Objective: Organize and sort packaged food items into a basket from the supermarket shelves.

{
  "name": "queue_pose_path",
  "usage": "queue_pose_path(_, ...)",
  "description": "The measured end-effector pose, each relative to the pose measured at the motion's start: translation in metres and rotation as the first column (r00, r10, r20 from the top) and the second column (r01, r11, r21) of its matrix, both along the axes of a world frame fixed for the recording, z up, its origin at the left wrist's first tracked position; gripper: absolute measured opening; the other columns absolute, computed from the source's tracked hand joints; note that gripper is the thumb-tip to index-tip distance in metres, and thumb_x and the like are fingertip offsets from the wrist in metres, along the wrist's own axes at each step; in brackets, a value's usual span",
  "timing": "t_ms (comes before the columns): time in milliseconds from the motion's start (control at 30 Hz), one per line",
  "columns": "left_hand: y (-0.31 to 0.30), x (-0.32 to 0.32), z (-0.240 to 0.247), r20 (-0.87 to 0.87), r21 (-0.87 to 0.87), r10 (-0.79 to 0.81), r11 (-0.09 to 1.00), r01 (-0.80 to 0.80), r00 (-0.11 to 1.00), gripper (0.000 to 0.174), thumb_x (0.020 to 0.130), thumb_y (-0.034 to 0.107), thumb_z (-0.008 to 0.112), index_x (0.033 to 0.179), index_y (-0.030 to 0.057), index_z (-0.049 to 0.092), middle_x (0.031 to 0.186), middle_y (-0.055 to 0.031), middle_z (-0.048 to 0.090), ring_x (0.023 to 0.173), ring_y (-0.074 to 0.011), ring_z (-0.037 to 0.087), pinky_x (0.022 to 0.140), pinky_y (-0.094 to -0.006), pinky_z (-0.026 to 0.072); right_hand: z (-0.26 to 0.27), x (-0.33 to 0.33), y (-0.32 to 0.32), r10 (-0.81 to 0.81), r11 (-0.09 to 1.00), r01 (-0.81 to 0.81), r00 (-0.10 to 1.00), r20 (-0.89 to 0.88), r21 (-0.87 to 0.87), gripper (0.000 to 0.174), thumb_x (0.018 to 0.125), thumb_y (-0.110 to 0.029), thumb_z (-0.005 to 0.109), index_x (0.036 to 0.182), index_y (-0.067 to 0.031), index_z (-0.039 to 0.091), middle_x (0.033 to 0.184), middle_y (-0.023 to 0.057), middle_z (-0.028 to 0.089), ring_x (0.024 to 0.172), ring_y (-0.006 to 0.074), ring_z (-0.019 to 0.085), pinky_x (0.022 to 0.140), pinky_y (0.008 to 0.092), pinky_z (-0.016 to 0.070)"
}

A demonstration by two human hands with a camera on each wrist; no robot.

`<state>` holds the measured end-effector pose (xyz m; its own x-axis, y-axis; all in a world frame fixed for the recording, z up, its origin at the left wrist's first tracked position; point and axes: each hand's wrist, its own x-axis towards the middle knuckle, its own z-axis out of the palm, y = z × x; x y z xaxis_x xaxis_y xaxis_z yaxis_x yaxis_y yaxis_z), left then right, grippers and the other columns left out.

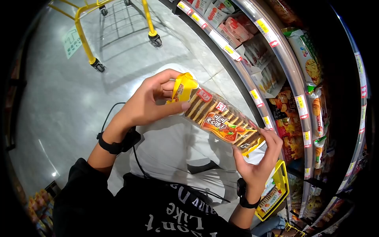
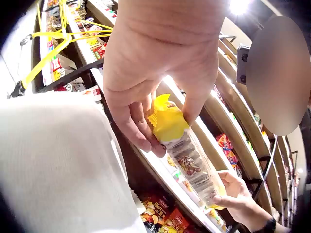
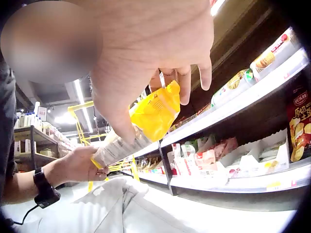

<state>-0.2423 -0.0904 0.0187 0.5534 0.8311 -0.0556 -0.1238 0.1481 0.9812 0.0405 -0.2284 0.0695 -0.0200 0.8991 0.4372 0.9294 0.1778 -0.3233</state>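
Note:
A long clear pack of sandwich biscuits (image 1: 223,120) with yellow crimped ends and a brown-and-red label is held slantwise in front of the body. My left hand (image 1: 152,98) pinches its upper left end, thumb on the front face and fingers behind. At the lower right end, my right hand (image 1: 258,158) grips the pack between thumb and fingers. The left wrist view shows the yellow end (image 2: 169,124) between the left thumb and fingers. In the right wrist view the other yellow end (image 3: 158,111) lies between the right hand's thumb and fingers.
Store shelves (image 1: 276,51) with bagged snacks and price tags curve along the right. A yellow basket (image 1: 279,189) holding packs stands below the right hand. A yellow wheeled cart (image 1: 81,29) is on the grey floor at upper left. The person's white trousers (image 1: 166,146) lie beneath the pack.

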Motion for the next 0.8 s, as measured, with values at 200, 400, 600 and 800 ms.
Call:
queue_pose_path(200, -0.009, 0.001, 0.005, -0.141, 0.158, 0.021, 0.987, 0.002, 0.99, 0.07, 0.083, 0.004, 0.081, 0.143, 0.0044, 0.043, 0.114, -0.0054, 0.069, 0.106, -0.0114, 0.064, 0.095, -0.0308, 0.0502, 0.004, -0.002, -0.01, 0.013, 0.999, -0.013, 1.0, 0.001, 0.039, 0.069, 0.064, -0.015, 0.089, 0.124, -0.0006, 0.058, 0.114, 0.0183, 0.058, 0.108, 0.0376, 0.059, 0.099, 0.0505, 0.0463)
queue_pose_path(400, -0.012, 0.014, 0.001, -0.419, 0.774, 0.249, 0.6, 0.2, 0.873, 0.112, 0.066, 0.021, 0.091, 0.159, 0.0257, 0.029, 0.159, -0.024, 0.029, 0.139, -0.0467, 0.041, 0.116, -0.0539, 0.0364, 0.009, -0.004, -0.018, 0.078, 0.989, -0.089, 0.992, 0.095, 0.122, 0.055, 0.066, -0.013, 0.087, 0.114, -0.0002, 0.065, 0.105, 0.0143, 0.054, 0.101, 0.036, 0.06, 0.087, 0.0489, 0.0538)
queue_pose_path(600, -0.016, 0.053, 0.013, -0.427, 0.9, 0.38, 0.264, 0.346, 0.821, 0.067, 0.067, 0.022, 0.083, 0.131, 0.0141, 0.062, 0.138, -0.0061, 0.059, 0.13, -0.0279, 0.055, 0.112, -0.052, 0.0397, 0.01, -0.021, -0.022, 0.134, 0.968, -0.161, 0.98, 0.145, 0.19, 0.058, 0.066, -0.015, 0.088, 0.117, -0.0047, 0.063, 0.109, 0.0135, 0.053, 0.102, 0.0362, 0.061, 0.087, 0.0473, 0.053)
queue_pose_path(800, 0.051, 0.043, 0.043, -0.379, 0.914, 0.505, 0.075, 0.399, 0.775, 0.076, 0.065, 0.011, 0.082, 0.136, 0.0093, 0.054, 0.138, -0.0107, 0.058, 0.13, -0.0319, 0.054, 0.113, -0.0548, 0.0392, 0.019, -0.015, -0.032, 0.074, 0.994, -0.051, 0.959, -0.273, 0.094, 0.065, 0.072, -0.008, 0.085, 0.131, -0.0019, 0.058, 0.135, 0.0212, 0.056, 0.117, 0.04, 0.061, 0.096, 0.0456, 0.0523)
